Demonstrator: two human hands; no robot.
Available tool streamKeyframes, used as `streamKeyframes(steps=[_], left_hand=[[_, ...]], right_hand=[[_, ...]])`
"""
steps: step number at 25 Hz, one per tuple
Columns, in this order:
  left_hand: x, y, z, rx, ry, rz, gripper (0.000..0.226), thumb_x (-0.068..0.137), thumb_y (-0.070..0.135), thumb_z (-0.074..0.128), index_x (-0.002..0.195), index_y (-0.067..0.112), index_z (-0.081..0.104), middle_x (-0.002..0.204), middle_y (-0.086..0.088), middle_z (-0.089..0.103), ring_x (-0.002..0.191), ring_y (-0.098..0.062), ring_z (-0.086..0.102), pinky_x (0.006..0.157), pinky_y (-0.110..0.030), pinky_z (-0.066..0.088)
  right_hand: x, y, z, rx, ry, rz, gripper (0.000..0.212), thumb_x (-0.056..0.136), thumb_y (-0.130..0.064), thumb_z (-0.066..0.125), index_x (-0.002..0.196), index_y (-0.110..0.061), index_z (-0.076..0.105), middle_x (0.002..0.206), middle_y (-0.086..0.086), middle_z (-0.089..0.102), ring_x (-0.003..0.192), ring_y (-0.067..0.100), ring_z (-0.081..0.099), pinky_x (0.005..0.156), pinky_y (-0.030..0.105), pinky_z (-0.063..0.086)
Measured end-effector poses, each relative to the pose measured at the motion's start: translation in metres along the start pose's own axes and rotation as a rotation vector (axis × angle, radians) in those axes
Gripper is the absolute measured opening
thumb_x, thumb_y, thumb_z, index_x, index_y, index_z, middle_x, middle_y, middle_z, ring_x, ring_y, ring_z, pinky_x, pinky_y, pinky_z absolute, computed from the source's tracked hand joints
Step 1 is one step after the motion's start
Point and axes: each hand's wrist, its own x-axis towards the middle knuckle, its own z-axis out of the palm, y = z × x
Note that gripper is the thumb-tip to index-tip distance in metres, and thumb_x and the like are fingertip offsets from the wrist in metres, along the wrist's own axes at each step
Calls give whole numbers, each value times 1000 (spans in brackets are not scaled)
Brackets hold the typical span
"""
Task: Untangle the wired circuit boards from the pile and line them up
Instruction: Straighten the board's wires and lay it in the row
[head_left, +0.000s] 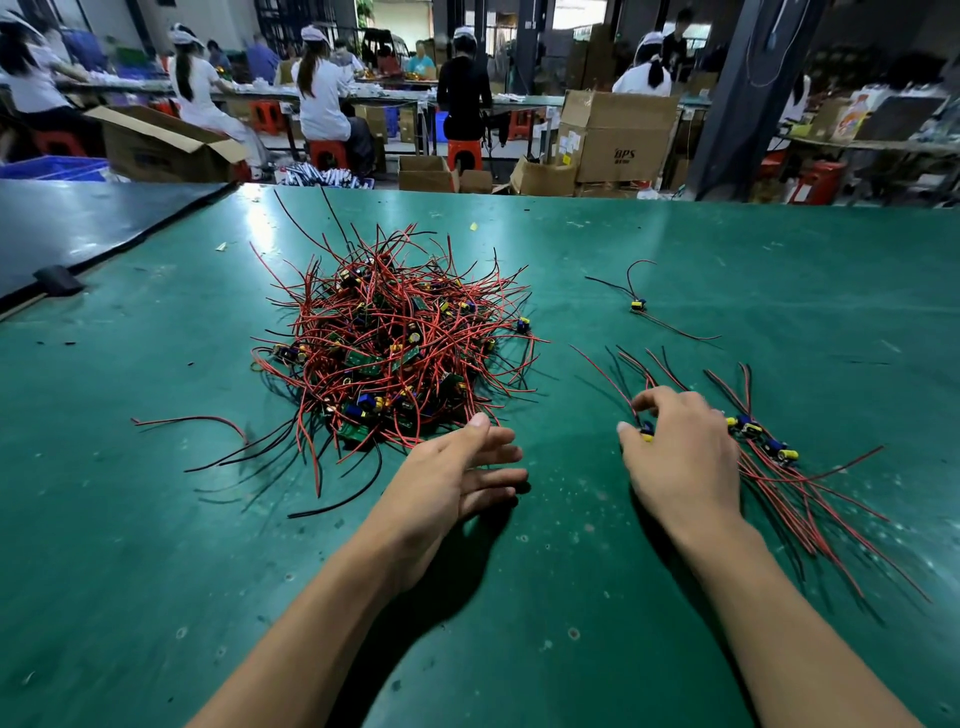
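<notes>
— Head view: what do you have?
— On my feed, the tangled pile (395, 348) of red-and-black wired boards sits mid-table on the green mat (156, 519). The left hand (457, 467) lies relaxed with fingers straight, just beside the pile's near edge, holding nothing.
— The right?
— The right hand (680, 457) curls over one small board (647, 431), pinching it at the left end of the sorted row (763, 441). A stray board (638, 305) lies apart, farther back.

Left hand (462, 467): bare, and look, nails trimmed short and plain.
Right hand (675, 457): bare as well, same short plain nails.
Left forearm (332, 597): bare as far as I can follow it, slim wrist.
Right forearm (769, 597): bare too, slim wrist.
</notes>
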Motion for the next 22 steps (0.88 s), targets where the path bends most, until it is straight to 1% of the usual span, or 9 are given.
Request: streamKeyframes(steps=[1,3,6,10,13,15,18,20,22], left_hand=[[-1,0,1,3,5,7,37,99,33,49,108,0,66,107,-19,72,98,-33,70,91,-41,56],[-1,0,2,6,17,18,32,100,27,51,106,-1,65,104,-20,72,91,-32,71,85,-39,58],[-2,0,-1,1,61,45,20,98,16,55,105,-2,63,91,-17,69,67,-25,69,66,-34,60],[-4,0,-5,68,172,100,10,96,8,56,100,-1,54,80,-20,63,48,-25,62,44,-29,53],[-2,-1,-5,92,178,105,11,96,8,56,101,-1,51,78,-21,63,47,-26,62,42,-29,51],[-1,-1,-6,113,143,88,13,96,8,57,103,-2,52,78,-21,64,48,-27,62,43,-29,52],[-3,-1,-8,137,88,70,14,97,7,56,103,-5,56,78,-20,65,49,-27,62,43,-29,51],[-3,0,-9,124,67,67,13,96,6,56,101,-6,57,75,-19,65,47,-26,61,42,-28,50],[-1,0,-9,102,54,63,13,96,5,56,99,-7,57,72,-18,64,45,-26,60,40,-28,49]], right_hand=[[-1,0,-1,-81,20,-11,27,91,-29,68,116,-21,66,121,8,61,114,32,52,96,42,40],[-7,-9,1,-49,28,-123,26,92,-31,66,116,-22,66,121,6,61,115,30,51,97,42,38],[-17,-21,16,-28,-108,-261,25,95,-36,60,116,-24,67,121,1,63,117,25,50,97,38,37],[-11,-11,24,-92,-135,-181,33,97,-45,55,122,-28,65,130,-2,61,124,24,46,99,38,33],[-4,0,21,-150,-96,-75,42,96,-51,53,129,-26,62,134,2,58,126,26,44,101,41,32],[-7,-3,22,-156,-86,-79,45,96,-53,52,130,-25,62,133,1,58,126,26,44,101,41,32],[-22,-28,27,-9,-64,-268,36,96,-45,57,123,-24,67,124,-2,63,120,22,51,98,38,35],[-32,-45,33,70,-64,-429,27,97,-39,59,115,-22,70,114,-2,67,110,23,58,93,39,42],[-37,-52,37,160,-90,-510,24,97,-38,57,108,-22,72,105,-3,68,97,23,64,85,39,50]])
